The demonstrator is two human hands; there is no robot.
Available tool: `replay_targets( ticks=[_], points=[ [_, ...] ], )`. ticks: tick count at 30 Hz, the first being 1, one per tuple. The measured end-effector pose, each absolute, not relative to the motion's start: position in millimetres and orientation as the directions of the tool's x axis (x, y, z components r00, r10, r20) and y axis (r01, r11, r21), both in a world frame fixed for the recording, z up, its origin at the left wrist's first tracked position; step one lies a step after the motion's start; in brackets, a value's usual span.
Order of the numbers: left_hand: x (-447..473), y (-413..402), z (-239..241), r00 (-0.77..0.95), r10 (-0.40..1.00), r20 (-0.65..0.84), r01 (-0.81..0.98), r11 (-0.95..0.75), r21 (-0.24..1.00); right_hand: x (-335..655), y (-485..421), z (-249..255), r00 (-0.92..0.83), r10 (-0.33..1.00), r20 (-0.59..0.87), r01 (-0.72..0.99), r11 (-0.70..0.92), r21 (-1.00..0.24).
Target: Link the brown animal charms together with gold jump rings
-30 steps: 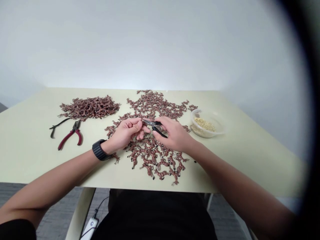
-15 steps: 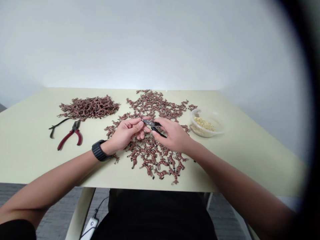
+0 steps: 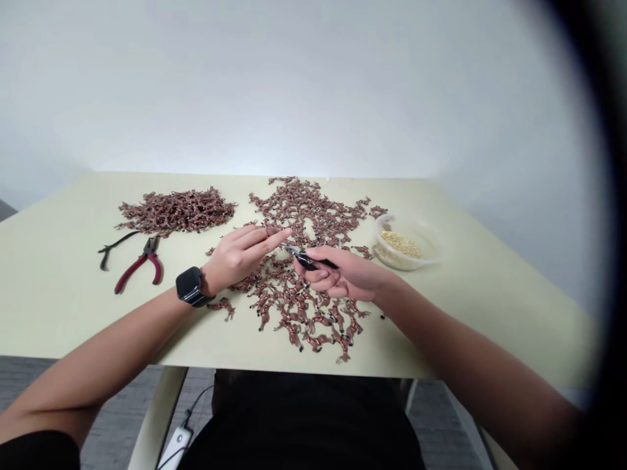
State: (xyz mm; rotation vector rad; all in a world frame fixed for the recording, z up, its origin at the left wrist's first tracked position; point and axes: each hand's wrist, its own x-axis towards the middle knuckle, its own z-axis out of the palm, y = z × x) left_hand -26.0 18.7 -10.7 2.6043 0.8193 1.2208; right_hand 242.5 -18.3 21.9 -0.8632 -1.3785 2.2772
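My right hand is wrapped round small black-handled pliers. Their metal tip points left, close to the fingers of my left hand. My left hand is turned back side up, with long fingers together and reaching to the right. Its thumb is hidden underneath, and whatever lies between the fingers cannot be made out. Both hands hover over a wide spread of small brown, deer-like figures on the table. One loose deer-like figure lies by the watch on my left wrist.
A heaped pile of brown figures lies at the back left of the table. Before it are red-handled pliers and a thin black tool. On the right stands a clear round tub with small gold-coloured pieces.
My left hand has rolled over from a palm-up pinch to back side up. My right hand has turned and moved slightly down, tilting the pliers with it.
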Motion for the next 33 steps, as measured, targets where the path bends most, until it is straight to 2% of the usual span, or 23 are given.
replay_targets(
  ticks=[2, 4, 6, 8, 11, 15, 33],
  points=[
    [-21.5, 16.9, -10.7, 0.427, 0.608, 0.67, 0.385, -0.792, 0.474, 242.5, -17.7, 19.7, -0.703, 0.656, -0.276, 0.021, -0.368, -0.93],
    [-13.5, 13.0, -10.2, 0.324, 0.74, 0.589, 0.271, -0.67, 0.692, 241.6, -18.1, 16.1, -0.597, 0.781, -0.183, 0.106, -0.149, -0.983],
    [-5.7, 8.7, -8.6, 0.324, 0.858, 0.399, 0.091, -0.448, 0.889, 240.3, -18.9, 12.3, -0.492, 0.87, -0.036, 0.264, 0.109, -0.958],
    [-0.5, 5.0, -6.6, 0.397, 0.894, 0.206, -0.077, -0.191, 0.979, 239.0, -19.5, 9.2, -0.442, 0.889, 0.118, 0.402, 0.314, -0.86],
    [3.0, 0.8, -4.8, 0.477, 0.877, 0.06, -0.229, 0.058, 0.972, 237.5, -19.4, 6.9, -0.461, 0.851, 0.25, 0.512, 0.486, -0.708],
    [4.0, -1.8, -5.4, 0.475, 0.879, 0.037, -0.29, 0.117, 0.95, 236.9, -18.2, 6.2, -0.484, 0.817, 0.314, 0.553, 0.564, -0.613],
    [3.7, -0.1, -5.9, 0.464, 0.885, 0.04, -0.246, 0.085, 0.965, 235.5, -20.7, 7.1, -0.492, 0.813, 0.312, 0.544, 0.567, -0.619]
  ],
)
